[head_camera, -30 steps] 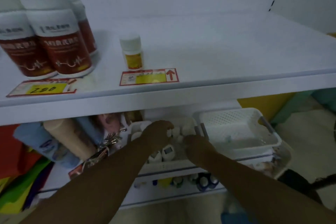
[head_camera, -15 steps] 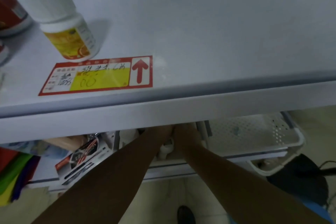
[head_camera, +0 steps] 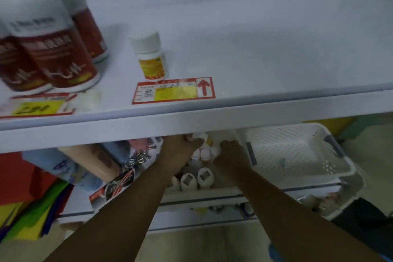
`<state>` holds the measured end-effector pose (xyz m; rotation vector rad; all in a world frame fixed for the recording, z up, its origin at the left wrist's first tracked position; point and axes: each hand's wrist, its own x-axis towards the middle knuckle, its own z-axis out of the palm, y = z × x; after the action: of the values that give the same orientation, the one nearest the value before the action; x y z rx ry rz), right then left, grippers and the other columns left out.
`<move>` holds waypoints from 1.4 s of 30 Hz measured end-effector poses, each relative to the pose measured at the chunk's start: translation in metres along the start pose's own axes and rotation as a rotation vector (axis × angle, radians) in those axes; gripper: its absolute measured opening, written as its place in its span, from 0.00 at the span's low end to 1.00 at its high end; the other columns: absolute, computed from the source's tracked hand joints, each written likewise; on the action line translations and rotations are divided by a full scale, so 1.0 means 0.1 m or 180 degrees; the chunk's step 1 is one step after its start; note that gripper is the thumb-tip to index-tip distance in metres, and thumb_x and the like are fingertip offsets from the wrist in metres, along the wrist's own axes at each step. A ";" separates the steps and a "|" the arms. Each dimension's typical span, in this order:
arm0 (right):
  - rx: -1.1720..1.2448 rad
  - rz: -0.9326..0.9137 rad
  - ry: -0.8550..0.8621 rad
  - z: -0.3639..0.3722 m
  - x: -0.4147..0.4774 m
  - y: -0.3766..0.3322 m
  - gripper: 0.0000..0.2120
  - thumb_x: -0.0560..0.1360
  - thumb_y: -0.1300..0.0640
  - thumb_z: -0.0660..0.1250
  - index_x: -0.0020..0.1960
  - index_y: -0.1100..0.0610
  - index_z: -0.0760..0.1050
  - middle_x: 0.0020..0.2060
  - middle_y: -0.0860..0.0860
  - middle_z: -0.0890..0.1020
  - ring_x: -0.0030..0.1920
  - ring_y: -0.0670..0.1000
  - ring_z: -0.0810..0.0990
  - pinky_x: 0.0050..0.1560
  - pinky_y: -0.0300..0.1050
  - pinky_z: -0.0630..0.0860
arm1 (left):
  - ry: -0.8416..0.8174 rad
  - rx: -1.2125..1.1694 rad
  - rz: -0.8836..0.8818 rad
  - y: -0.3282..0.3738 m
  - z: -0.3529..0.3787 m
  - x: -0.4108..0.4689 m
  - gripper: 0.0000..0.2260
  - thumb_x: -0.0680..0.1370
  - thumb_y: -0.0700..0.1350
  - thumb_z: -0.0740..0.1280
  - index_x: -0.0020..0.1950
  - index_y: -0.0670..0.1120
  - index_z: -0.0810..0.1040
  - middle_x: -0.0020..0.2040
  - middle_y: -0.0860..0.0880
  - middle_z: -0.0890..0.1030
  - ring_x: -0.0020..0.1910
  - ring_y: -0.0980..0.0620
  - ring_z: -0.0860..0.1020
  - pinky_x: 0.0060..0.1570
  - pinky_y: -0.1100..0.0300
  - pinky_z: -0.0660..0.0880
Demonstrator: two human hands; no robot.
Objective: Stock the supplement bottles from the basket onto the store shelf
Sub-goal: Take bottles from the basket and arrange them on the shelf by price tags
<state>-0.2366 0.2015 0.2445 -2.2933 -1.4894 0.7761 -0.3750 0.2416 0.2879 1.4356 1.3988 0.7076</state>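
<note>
Below the upper shelf, both my hands reach into a basket holding several small white supplement bottles. My left hand grips a white-capped bottle just under the shelf's front edge. My right hand is curled down among the bottles beside it; its fingertips are hidden, so its hold is unclear. One small yellow-labelled bottle stands upright on the upper shelf behind a red and yellow price tag.
Large red-labelled bottles crowd the upper shelf's left end over another price tag. An empty white perforated basket sits right of my hands. Rolled cloths and packaged goods lie to the left on the lower shelf.
The view has pulled back and risen, so the basket and hands show again under the shelf edge. My left hand now holds a bottle lifted near that edge.
</note>
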 end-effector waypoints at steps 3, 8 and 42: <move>0.1654 0.0047 -0.0063 -0.23 -0.39 -0.19 0.15 0.68 0.59 0.71 0.54 0.59 0.77 0.52 0.57 0.81 0.49 0.53 0.78 0.52 0.47 0.75 | -0.0107 -0.1179 -0.0015 0.07 -0.32 -0.35 0.08 0.75 0.40 0.68 0.51 0.50 0.81 0.53 0.49 0.81 0.50 0.53 0.80 0.44 0.64 0.77; 0.3166 -0.0486 -0.0518 -0.35 -1.27 -0.52 0.12 0.69 0.59 0.73 0.52 0.54 0.79 0.46 0.50 0.85 0.46 0.50 0.83 0.50 0.48 0.81 | -0.0262 -0.2432 0.0000 0.10 -0.68 -1.10 0.12 0.78 0.42 0.62 0.59 0.51 0.80 0.54 0.46 0.84 0.50 0.45 0.83 0.41 0.53 0.80; 0.1883 -0.1766 0.0699 -2.03 -1.31 -1.42 0.21 0.67 0.55 0.75 0.55 0.45 0.71 0.49 0.46 0.81 0.45 0.45 0.81 0.40 0.33 0.76 | 0.0892 0.1133 0.2210 2.43 -1.61 -1.56 0.13 0.77 0.45 0.66 0.59 0.55 0.72 0.51 0.55 0.76 0.45 0.55 0.77 0.41 0.64 0.74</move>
<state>-0.2656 0.1509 0.5187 -1.3947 -1.4421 0.6551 -0.4505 0.1625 0.5998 2.2162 1.2629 1.1704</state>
